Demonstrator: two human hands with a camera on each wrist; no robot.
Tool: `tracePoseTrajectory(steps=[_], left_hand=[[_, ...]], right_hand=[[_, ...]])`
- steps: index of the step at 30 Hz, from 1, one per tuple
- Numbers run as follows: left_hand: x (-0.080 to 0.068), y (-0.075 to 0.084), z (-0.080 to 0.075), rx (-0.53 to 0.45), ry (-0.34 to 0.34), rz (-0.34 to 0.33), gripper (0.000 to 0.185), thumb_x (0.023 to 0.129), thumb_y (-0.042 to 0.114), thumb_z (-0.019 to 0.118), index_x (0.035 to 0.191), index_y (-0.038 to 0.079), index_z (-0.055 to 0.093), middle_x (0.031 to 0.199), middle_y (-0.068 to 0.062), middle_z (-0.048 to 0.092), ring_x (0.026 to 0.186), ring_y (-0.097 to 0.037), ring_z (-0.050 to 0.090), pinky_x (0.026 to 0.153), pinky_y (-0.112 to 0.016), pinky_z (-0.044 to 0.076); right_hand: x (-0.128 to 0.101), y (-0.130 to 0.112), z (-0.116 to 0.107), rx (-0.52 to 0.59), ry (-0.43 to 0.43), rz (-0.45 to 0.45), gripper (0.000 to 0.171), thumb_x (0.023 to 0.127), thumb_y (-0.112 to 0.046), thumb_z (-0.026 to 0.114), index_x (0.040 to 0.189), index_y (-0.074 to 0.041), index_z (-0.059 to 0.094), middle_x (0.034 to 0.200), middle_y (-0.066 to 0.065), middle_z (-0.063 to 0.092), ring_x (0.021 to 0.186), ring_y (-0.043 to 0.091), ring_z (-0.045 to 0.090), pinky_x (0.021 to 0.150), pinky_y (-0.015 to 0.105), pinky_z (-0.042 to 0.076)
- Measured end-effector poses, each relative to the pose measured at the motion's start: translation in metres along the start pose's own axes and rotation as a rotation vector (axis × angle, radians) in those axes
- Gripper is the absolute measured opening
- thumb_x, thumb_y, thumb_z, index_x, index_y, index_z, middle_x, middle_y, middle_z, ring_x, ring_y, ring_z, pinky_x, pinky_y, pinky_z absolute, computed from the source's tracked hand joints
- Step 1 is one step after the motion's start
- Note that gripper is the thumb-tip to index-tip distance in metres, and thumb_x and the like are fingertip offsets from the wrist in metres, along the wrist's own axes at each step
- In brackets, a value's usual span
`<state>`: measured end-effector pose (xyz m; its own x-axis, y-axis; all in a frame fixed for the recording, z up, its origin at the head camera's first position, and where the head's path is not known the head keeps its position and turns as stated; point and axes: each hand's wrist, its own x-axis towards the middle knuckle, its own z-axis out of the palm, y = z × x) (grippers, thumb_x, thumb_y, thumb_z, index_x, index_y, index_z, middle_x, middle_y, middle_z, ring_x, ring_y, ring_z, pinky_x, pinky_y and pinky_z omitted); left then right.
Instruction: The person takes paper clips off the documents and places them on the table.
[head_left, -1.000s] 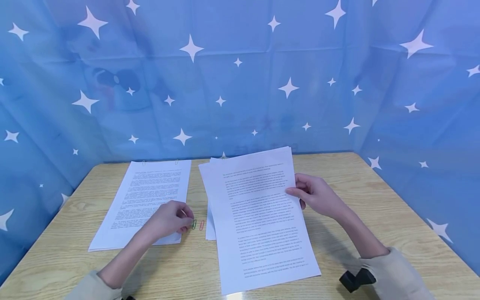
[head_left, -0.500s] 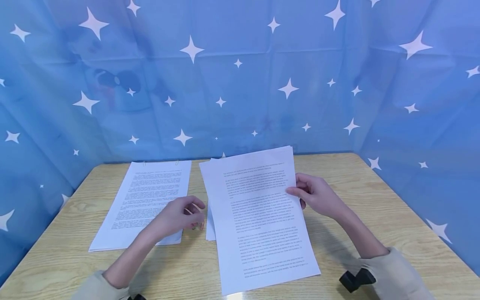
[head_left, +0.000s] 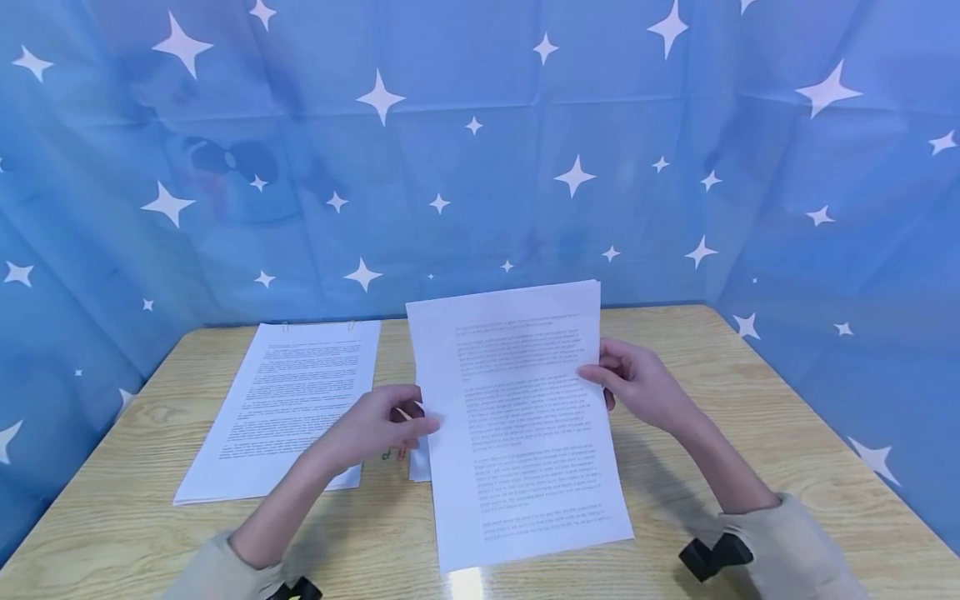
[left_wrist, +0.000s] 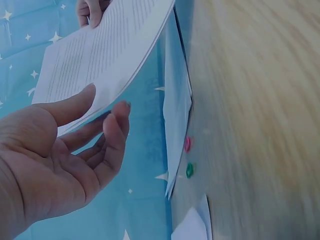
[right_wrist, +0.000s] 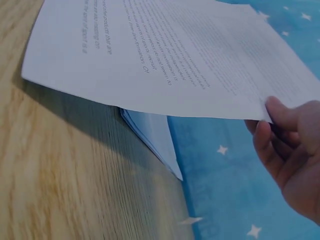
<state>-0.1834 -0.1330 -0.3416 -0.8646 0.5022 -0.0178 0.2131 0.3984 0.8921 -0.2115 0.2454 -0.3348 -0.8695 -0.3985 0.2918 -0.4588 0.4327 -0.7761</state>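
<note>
Several printed sheets [head_left: 525,417] are held up together, tilted toward me, over the middle of the table. My right hand [head_left: 645,387] pinches their right edge, thumb on the printed face and fingers behind. At the left edge, my left hand [head_left: 375,425] has its thumb over the front and its fingers behind the paper. Below that hand lie a green paper clip [left_wrist: 190,170] and a pink paper clip [left_wrist: 188,144]. More paper [right_wrist: 155,135] rests on the table behind the raised sheets, mostly hidden by them in the head view.
To the left, a printed stack [head_left: 292,392] lies flat, with two paper clips at its top edge. A blue curtain [head_left: 480,150] with white stars hangs behind and beside the wooden table [head_left: 750,400].
My left hand has moved from the clips, up and right, to the left edge of the sheets. The sheets have shifted slightly up and turned straighter. My right hand keeps its hold.
</note>
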Motion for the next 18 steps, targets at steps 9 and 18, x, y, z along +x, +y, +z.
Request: tracePoseTrajectory(steps=[9,18], left_hand=[[0.009,0.006,0.010,0.054,0.000,0.046,0.026,0.102,0.019,0.062,0.081,0.003,0.058,0.067,-0.009,0.064,0.060,-0.044,0.054,0.043,-0.026,0.038],[0.020,0.015,0.018,0.085,0.110,0.058,0.030,0.100,0.014,0.064,0.072,0.007,0.058,0.063,-0.011,0.063,0.053,-0.021,0.049,0.038,-0.026,0.034]], right_hand=[[0.001,0.001,-0.007,0.012,0.065,-0.012,0.013,0.101,-0.008,0.062,0.110,0.002,0.063,0.079,0.008,0.070,0.051,0.023,0.054,0.046,0.029,0.047],[-0.001,0.003,-0.021,0.068,0.058,0.024,0.018,0.103,-0.010,0.060,0.116,0.002,0.060,0.083,0.012,0.072,0.055,0.023,0.057,0.049,0.030,0.050]])
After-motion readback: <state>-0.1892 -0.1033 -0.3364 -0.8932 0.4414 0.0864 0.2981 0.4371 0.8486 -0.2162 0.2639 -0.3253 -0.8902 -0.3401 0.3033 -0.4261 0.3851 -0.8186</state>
